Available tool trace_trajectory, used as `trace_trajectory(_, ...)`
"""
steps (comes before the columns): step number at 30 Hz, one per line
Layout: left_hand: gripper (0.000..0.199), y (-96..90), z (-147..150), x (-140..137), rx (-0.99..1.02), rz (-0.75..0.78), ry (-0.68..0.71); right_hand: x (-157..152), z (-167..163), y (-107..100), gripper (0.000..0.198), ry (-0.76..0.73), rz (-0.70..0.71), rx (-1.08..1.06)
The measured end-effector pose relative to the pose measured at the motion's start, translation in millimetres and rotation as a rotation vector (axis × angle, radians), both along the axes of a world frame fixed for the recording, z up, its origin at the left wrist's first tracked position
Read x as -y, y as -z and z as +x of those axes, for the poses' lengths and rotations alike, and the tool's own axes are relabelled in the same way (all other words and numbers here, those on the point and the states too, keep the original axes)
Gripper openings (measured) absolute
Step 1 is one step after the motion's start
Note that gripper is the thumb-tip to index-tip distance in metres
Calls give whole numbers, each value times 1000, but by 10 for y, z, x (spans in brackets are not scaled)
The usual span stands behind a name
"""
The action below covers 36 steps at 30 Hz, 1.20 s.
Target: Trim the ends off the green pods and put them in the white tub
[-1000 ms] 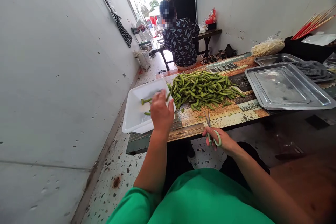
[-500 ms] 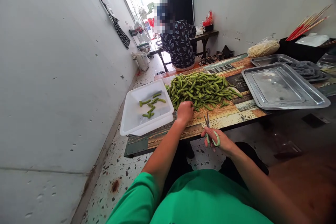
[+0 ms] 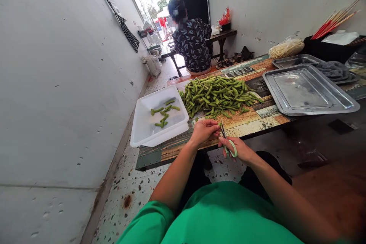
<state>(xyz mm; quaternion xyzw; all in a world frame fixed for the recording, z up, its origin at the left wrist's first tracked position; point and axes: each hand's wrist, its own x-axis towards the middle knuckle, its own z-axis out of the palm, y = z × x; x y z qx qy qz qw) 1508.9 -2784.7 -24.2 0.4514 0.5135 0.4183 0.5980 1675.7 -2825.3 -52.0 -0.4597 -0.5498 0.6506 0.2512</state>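
Observation:
My left hand [image 3: 204,131] is closed in a pinch on a green bean pod [image 3: 220,124], of which only the tip shows past the fingers. My right hand [image 3: 238,150] grips a pair of scissors [image 3: 233,148] with pale green handles, its blades pointing up beside the pod's tip. Beyond both hands a large heap of green bean pods [image 3: 217,93] lies on the table. Left of the heap stands a white plastic tub [image 3: 140,124] with several pods on its bottom.
The patterned wooden table [image 3: 243,125] holds a metal tray [image 3: 310,89] at right, with a second tray and a grey cloth [image 3: 334,71] behind. Packed skewers [image 3: 286,48] and a black box [image 3: 311,47] stand farther back. A person [image 3: 194,44] sits facing away near the doorway.
My left hand has drawn back from the heap toward the scissors, now pinching a pod. The scissor blades have come closer together, near the pod's tip.

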Motion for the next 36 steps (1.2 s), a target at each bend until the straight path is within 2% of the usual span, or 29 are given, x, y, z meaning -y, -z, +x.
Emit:
trace_trajectory(5,22,-31,-32,19,-22,-6,35,26,25,-94,57,-6,49,41)
trace_trajectory(8,21,-79,-17,46,-12,-38,27,34,11,-81,57,29,73,61)
trace_trajectory(13,23,-107,38,80,164,-71,-34,5,-5,-38,63,96,40,-10)
trace_trajectory(16,20,-70,50,67,194,-2,-68,4,2,-70,71,74,-23,-95)
trace_trajectory(19,23,-43,60,51,186,57,-142,23,-6,-97,75,47,-45,-93)
trace_trajectory(24,23,-86,117,78,363,-105,-213,39,-41,-38,76,18,-12,-60)
trace_trajectory(29,21,-103,157,124,322,-163,-222,22,-32,23,67,-4,22,-46)
trace_trajectory(36,22,-133,146,143,258,-208,-208,46,13,-37,57,29,55,15)
